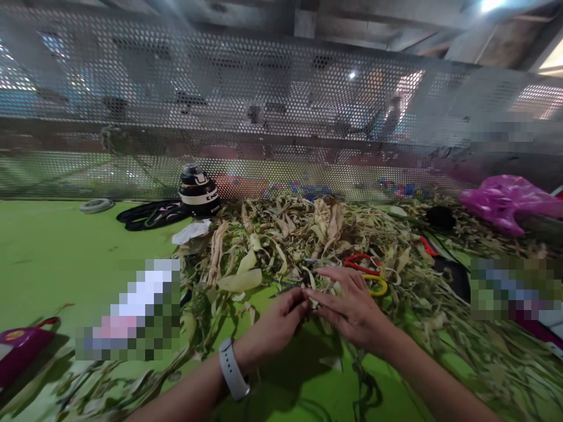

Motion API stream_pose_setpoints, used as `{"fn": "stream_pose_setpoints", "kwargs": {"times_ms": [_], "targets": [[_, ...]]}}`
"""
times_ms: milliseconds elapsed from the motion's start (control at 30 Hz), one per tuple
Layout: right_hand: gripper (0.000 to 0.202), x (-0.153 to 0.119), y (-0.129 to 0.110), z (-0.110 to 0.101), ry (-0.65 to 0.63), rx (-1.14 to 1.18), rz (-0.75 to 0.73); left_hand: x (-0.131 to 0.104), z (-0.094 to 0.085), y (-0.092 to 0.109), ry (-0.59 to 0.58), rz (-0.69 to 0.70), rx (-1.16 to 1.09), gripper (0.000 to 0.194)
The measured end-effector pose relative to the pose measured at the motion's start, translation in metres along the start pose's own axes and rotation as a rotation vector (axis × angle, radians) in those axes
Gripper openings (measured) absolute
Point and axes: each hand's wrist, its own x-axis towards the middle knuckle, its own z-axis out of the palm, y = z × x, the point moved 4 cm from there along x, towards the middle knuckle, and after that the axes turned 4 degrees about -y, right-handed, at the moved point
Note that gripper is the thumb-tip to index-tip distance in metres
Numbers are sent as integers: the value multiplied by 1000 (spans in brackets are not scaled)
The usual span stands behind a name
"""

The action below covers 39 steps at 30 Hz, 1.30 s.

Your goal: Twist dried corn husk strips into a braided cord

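In the head view, my left hand (281, 316), with a pale watch band on its wrist, is closed in a pinch at the lower middle. My right hand (352, 305) meets its fingertips, with the fingers stretched leftward and partly apart. A narrow pale strip of dry husk (313, 287) shows between the hands; its lower end is hidden by the fingers. Just behind the hands lie red-handled scissors (363, 262) and yellow-handled scissors (377, 286), their blades mostly covered. A broad pale husk piece (241, 281) rests to the left of my hands.
A heap of dry husks (290, 225) spreads over the green table (145, 243). At the back stand a black bottle (199, 196) and a perforated metal screen (272, 117). A pink plastic bag (510, 202) lies right; a purple pouch (26, 351) lies left.
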Motion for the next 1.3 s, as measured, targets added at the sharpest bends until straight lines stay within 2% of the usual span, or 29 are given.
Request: {"fn": "stream_pose_setpoints", "kwargs": {"times_ms": [167, 267, 500, 700, 833, 1000, 1133, 1300], "targets": [[26, 2, 1, 5, -89, 39, -34, 0, 0, -1, -93, -42, -12, 29], [22, 1, 1, 7, -106, 30, -10, 0, 0, -2, -105, -87, -85, 32], [28, 2, -4, 2, -153, 74, -17, 0, -2, 0, -112, -114, -141, 35], [25, 0, -5, 6, -68, 115, -45, -1, -2, -3, -180, -154, -144, 34], [25, -2, -7, 7, -19, 97, -25, -1, -2, -1, -173, -147, -118, 33], [28, 0, -6, 5, -98, 175, 30, -1, -1, -2, -128, -152, -184, 35], [18, 1, -2, 6, -60, 237, 67, 0, -2, -1, -105, -126, -199, 32], [17, -1, 0, 8, -32, 270, 103, -1, -3, 5, -110, -137, -172, 18]]}}
